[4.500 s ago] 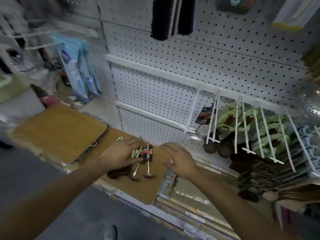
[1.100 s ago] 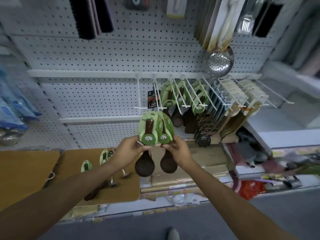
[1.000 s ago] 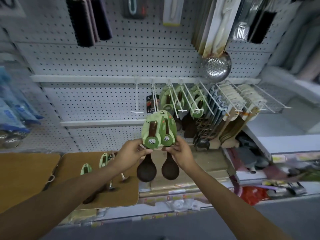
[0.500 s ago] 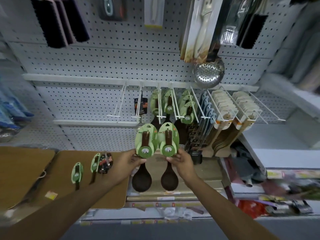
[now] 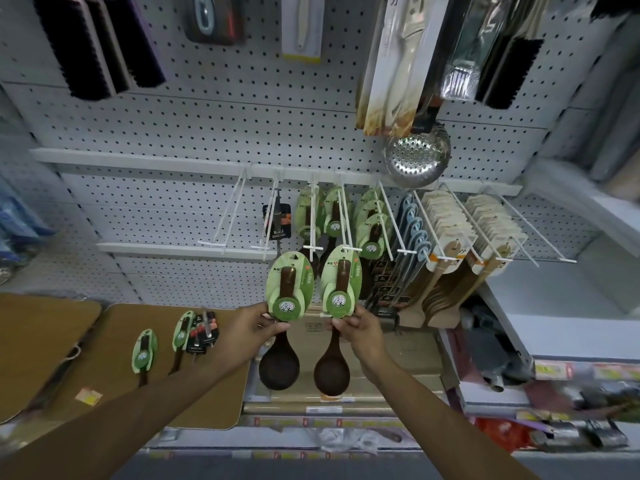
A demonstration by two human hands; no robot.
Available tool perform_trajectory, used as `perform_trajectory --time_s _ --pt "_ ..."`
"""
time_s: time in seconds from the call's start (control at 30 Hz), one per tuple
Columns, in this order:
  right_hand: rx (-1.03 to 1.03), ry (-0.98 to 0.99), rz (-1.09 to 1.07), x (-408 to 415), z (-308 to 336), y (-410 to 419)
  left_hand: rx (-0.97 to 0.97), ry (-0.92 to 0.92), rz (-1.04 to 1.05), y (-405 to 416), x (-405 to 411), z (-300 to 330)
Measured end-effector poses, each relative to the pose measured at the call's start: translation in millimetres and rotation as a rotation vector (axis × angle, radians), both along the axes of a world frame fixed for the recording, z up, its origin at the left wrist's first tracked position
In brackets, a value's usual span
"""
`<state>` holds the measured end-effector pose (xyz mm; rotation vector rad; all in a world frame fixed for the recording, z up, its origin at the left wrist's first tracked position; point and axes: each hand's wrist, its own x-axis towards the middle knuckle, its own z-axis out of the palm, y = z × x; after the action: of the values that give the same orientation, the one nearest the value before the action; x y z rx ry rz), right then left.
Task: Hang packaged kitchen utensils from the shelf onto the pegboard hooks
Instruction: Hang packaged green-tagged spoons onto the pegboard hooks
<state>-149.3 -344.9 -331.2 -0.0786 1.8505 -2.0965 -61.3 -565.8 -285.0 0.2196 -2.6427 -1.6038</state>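
Both spoons are now sitting a little further apart than half a second ago, no longer overlapping, and both are being held upright just near of the white hooks (image 5: 313,221).

Left hand (image 5: 254,327) is pinching the lower edge of the left spoon's card (image 5: 290,285) between thumb and fingers; right hand (image 5: 356,329) is pinching the right spoon (image 5: 341,282) at the neck just under its card. Each spoon has a dark brown wooden handle and a round bowl hanging below the hand, with an oval green card backing bearing a round white logo.

Behind them, matching green-carded spoons (image 5: 372,230) are hanging on wire hooks off the white perforated pegboard (image 5: 207,109). Right of these, blue utensils (image 5: 414,230) and pale wooden spatulas (image 5: 446,230) are filling further hooks. A shiny perforated metal skimmer (image 5: 417,155) is hanging above.

On the left, two more green-carded spoons (image 5: 144,351) and a black-carded packet (image 5: 202,332) are lying on a brown rounded board (image 5: 114,341) on the shelf.
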Motion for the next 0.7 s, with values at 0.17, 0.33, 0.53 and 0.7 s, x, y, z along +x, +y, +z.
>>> perform_trajectory --time_s 0.17,0.33,0.53,0.7 --pt "0.0 -0.005 0.004 -16.5 -1.7 -5.0 -0.017 -0.01 0.003 1.4 -8.2 -1.7" --pt "0.017 -0.031 -0.016 -46.5 5.2 -14.4 0.002 -0.007 -0.024 -0.3 -12.7 -4.4" --pt "0.052 -0.076 -0.039 -89.7 13.2 -26.4 0.003 -0.015 -0.041 -4.1 -15.4 -7.5" --pt "0.099 -0.091 -0.054 -111.7 9.3 -33.9 0.009 -0.056 -0.046 -6.3 -15.1 -13.8"
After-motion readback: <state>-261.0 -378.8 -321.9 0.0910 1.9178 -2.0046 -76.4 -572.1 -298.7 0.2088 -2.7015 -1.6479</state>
